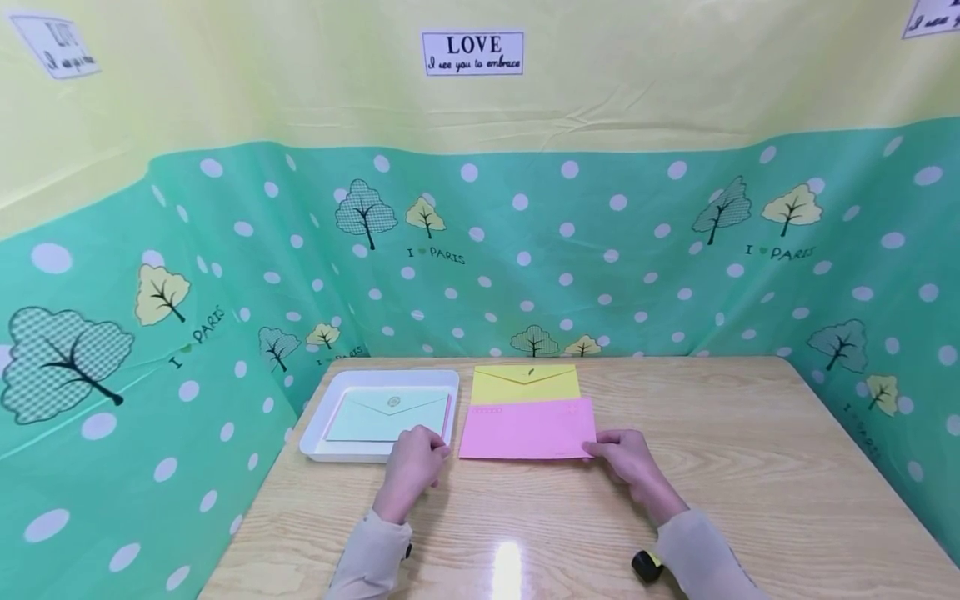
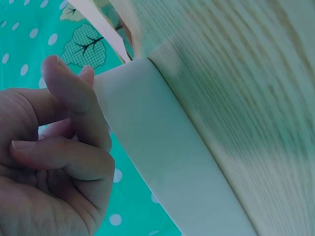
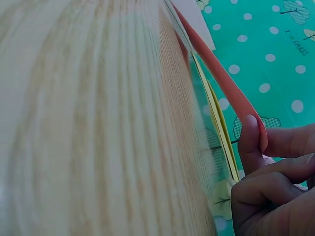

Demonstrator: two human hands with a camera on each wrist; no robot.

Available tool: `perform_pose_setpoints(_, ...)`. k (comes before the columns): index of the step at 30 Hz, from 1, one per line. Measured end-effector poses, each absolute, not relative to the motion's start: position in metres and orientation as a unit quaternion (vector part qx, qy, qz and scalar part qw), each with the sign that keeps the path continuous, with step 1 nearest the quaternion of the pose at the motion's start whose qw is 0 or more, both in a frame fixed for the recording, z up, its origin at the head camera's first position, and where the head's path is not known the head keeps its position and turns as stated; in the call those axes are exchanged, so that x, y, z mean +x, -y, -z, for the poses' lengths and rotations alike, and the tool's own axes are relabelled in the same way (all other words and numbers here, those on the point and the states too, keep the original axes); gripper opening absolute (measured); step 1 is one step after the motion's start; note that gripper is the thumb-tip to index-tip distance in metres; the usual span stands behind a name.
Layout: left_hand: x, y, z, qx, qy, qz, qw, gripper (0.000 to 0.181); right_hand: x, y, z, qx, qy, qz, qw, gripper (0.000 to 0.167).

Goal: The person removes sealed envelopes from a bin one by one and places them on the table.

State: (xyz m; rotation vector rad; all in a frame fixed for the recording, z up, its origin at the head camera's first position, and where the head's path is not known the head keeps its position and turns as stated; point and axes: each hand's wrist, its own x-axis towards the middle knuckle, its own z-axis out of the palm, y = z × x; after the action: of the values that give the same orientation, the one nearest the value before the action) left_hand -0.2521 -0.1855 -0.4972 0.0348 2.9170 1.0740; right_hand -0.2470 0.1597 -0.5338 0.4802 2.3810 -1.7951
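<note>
The right hand (image 1: 628,458) is clamped on the pink envelope (image 1: 525,432), its thumb and forefinger pinching the corner at the envelope's four o'clock; in the right wrist view that corner stands off the yellow envelope (image 1: 525,392), with a gap between them; the yellow one sits at the pink one's twelve o'clock, its lower part covered by it, its flap side facing up. The left hand (image 1: 415,462) is at the white tray's (image 1: 345,456) five o'clock, just beside its wall; its fingers are loosely bent and grip nothing; whether they touch the tray I cannot tell. The tray lies at the pink envelope's nine o'clock; in it is a pale green envelope (image 1: 386,421) with a round seal, a strip of pink showing at its three o'clock edge. All rest on a wooden table (image 1: 750,450); a small black object (image 1: 647,567) is beside the right sleeve (image 1: 701,550); a dotted curtain (image 1: 525,267) hangs at twelve o'clock.
</note>
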Motion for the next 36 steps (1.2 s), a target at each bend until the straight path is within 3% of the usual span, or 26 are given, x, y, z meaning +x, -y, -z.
perform_pose_setpoints(36,-0.2496,0.1850,0.4949,0.012,-0.938,-0.347,0.015,0.011,-0.2459,-0.1569,0.5354,0.169,-0.814,0.551,0.068,0.037)
